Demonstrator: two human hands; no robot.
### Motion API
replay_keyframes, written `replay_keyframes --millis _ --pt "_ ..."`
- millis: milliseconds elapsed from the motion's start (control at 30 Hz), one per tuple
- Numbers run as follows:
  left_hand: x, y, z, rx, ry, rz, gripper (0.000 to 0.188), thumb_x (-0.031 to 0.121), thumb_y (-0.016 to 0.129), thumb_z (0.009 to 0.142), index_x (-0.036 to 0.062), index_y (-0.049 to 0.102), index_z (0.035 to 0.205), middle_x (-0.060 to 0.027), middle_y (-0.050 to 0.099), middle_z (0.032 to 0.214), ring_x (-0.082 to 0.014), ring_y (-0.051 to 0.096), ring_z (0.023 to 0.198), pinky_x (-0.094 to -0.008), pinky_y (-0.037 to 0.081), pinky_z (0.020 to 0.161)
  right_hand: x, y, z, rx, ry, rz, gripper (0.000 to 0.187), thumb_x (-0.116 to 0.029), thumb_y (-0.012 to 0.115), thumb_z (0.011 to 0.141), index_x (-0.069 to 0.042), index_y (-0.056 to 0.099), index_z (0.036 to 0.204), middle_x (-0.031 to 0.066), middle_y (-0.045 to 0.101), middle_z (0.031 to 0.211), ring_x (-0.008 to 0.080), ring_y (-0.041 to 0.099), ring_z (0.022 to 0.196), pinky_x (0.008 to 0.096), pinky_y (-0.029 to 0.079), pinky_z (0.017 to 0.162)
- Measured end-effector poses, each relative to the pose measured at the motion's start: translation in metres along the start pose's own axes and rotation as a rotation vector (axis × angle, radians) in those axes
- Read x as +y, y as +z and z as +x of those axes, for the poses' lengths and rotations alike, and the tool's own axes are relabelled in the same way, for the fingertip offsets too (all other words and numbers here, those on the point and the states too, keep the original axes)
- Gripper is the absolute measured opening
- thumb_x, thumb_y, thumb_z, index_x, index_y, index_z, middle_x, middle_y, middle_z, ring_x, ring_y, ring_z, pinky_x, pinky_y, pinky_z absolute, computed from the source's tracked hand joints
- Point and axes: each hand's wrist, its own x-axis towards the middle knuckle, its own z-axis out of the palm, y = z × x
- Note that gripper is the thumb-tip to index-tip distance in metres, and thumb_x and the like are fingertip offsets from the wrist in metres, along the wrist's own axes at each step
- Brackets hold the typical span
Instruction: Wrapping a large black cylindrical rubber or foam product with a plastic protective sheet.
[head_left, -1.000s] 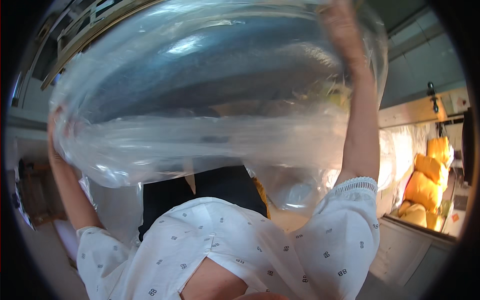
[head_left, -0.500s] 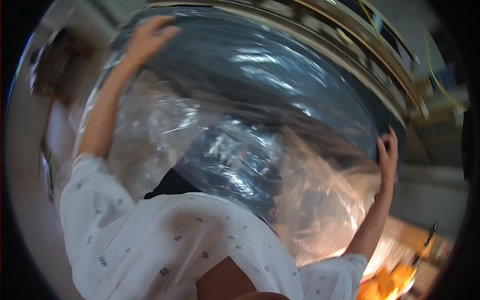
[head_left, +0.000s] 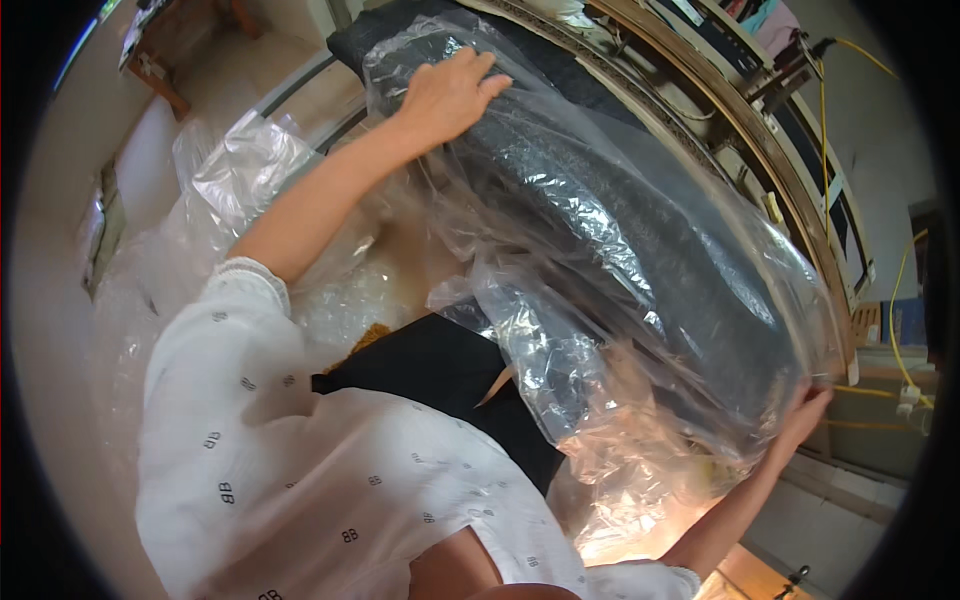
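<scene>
A clear plastic sheet lies loosely in folds over a dark, padded-looking piece of fabric on the table before me. My left hand rests on the film near the far left end, its fingers bent and the thumb held apart. At the right end, my right hand has its fingers closed at the film's edge; its fingertips are partly blurred. Crumpled film hangs down from the near side toward my lap.
More crumpled clear film heaps up at my left. A long wooden frame with dark strips runs behind the fabric. Yellow cords hang at the right. A wooden stool or low table stands at far left.
My left hand has moved right and inward across the film, and my right hand has come lower and nearer. The film, taut before, now lies looser and exposes dark fabric at the far left.
</scene>
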Motion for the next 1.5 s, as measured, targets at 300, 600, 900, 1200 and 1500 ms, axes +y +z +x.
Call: replay_keyframes --millis 300,600,900,1200,1500 --pt "-0.079 0.04 0.054 -0.035 -0.008 0.036 0.056 0.054 0.054 0.082 0.0115 0.056 0.118 -0.0072 0.058 0.115 -0.0255 0.051 0.111 -0.0466 0.038 0.09 0.077 0.027 -0.035 -0.14 0.082 -0.113 0.059 -0.043 0.034 0.096 0.001 0.037 0.135 0.0225 0.038 0.137 0.0361 0.037 0.125 0.0377 0.029 0.104" --pt "-0.041 0.035 0.065 -0.125 -0.178 0.145 0.069 0.06 0.05 0.08 0.0095 0.045 0.128 -0.0146 0.036 0.134 -0.0346 0.03 0.126 -0.0562 0.02 0.101 0.083 0.021 0.003 -0.139 0.35 -0.28 0.055 -0.045 0.04 0.094 0.002 0.048 0.121 0.0195 0.053 0.12 0.0316 0.053 0.105 0.0367 0.041 0.089" --pt "-0.073 0.043 0.065 0.1 -0.178 -0.183 0.061 0.051 0.057 0.079 0.0072 0.049 0.122 -0.0175 0.042 0.134 -0.0328 0.037 0.126 -0.0498 0.03 0.1 -0.131 0.078 -0.015 -0.195 -0.403 0.077 0.044 -0.027 0.039 0.097 0.002 0.043 0.129 0.0209 0.043 0.133 0.0347 0.038 0.124 0.039 0.027 0.105" --pt "-0.189 0.039 -0.175 0.467 -0.612 -0.098 0.017 0.021 0.059 0.083 0.0076 0.056 0.093 -0.0119 0.057 0.087 -0.0299 0.057 0.083 -0.0409 0.044 0.071 -0.104 0.09 0.002 -0.191 -0.285 0.052 0.056 -0.041 0.035 0.097 0.0 0.037 0.135 0.0224 0.036 0.138 0.0363 0.033 0.128 0.0455 0.029 0.104" --pt "-0.303 0.0 -0.269 0.057 -0.914 -0.039 0.026 0.028 0.06 0.08 0.0047 0.059 0.092 -0.0124 0.06 0.091 -0.0315 0.058 0.086 -0.0416 0.045 0.074 -0.084 0.095 0.016 -0.204 -0.337 0.038 0.053 -0.037 0.035 0.098 0.003 0.042 0.131 0.0233 0.041 0.133 0.0371 0.039 0.123 0.0427 0.031 0.103"
